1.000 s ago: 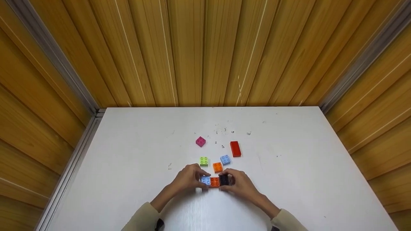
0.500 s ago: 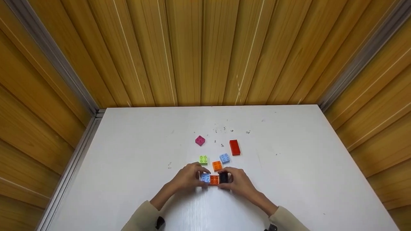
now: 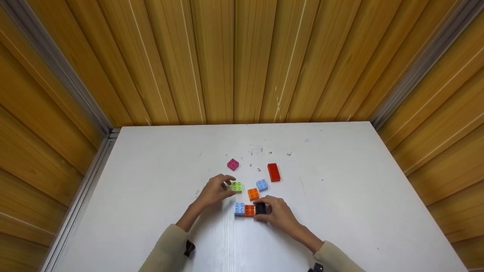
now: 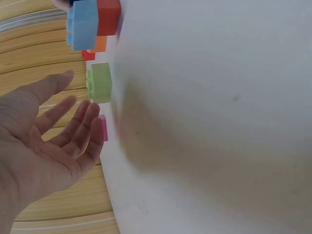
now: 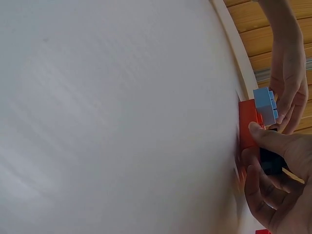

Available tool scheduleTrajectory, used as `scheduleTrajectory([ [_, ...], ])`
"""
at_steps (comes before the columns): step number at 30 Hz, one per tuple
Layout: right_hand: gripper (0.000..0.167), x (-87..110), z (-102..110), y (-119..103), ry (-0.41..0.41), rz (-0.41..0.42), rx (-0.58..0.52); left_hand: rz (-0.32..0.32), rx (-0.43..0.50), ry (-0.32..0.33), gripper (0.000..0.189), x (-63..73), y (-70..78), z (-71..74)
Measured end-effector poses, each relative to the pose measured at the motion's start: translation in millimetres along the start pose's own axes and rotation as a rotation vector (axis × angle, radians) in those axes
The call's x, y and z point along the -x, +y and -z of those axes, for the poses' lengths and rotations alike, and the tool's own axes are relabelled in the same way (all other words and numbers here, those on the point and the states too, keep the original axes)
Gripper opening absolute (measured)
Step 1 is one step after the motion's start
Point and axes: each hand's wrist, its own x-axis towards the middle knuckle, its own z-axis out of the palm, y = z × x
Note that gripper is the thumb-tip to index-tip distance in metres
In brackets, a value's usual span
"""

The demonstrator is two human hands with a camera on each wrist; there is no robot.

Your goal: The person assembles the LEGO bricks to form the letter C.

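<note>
The left hand [image 3: 213,191] has its thumb and fingers parted beside the lime brick [image 3: 237,187], holding nothing. The right hand [image 3: 279,214] pinches the black brick [image 3: 261,208] at one end of the red-orange brick [image 3: 249,210]; whether it is fully seated cannot be told. Toward the left hand, the mounted blue brick [image 3: 239,208] sits on the red-orange brick's other end. On the tabletop [image 3: 162,158], the orange brick [image 3: 253,193] lies between the hands, just ahead of the right fingertips, with the loose blue brick [image 3: 262,184] and red brick [image 3: 273,172] farther beyond. The magenta brick [image 3: 233,164] lies past the left hand.
</note>
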Motion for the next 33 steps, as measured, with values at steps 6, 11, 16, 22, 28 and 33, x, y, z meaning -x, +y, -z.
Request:
scheduleTrajectory([
  [6, 0.044, -2.0, 1.2, 0.4, -0.013, -0.002, 0.001, 0.081, -0.043, 0.025, 0.048, -5.6, -5.8, -9.8],
  [11, 0.044, -4.3, 2.4, 1.4, -0.018, 0.007, 0.006, 0.149, -0.042, 0.001, 0.042, -9.0, -4.6, -14.3],
  [16, 0.044, -5.7, 4.5, 3.6, -0.006, 0.002, 0.014, 0.133, -0.038, -0.021, 0.034, -12.6, -2.7, -14.8],
  [22, 0.044, -4.8, 5.4, 4.6, -0.026, -0.007, 0.005, 0.107, -0.028, -0.027, 0.035, -9.2, -0.2, -12.2],
  [28, 0.044, -4.6, 5.5, 4.0, -0.039, -0.036, -0.021, 0.030, -0.007, -0.032, 0.034, -0.5, 7.8, -6.7],
  [33, 0.044, -5.6, 3.4, 4.9, -0.036, -0.021, -0.027, -0.001, -0.011, -0.049, 0.033, 8.4, 15.2, -1.5],
])
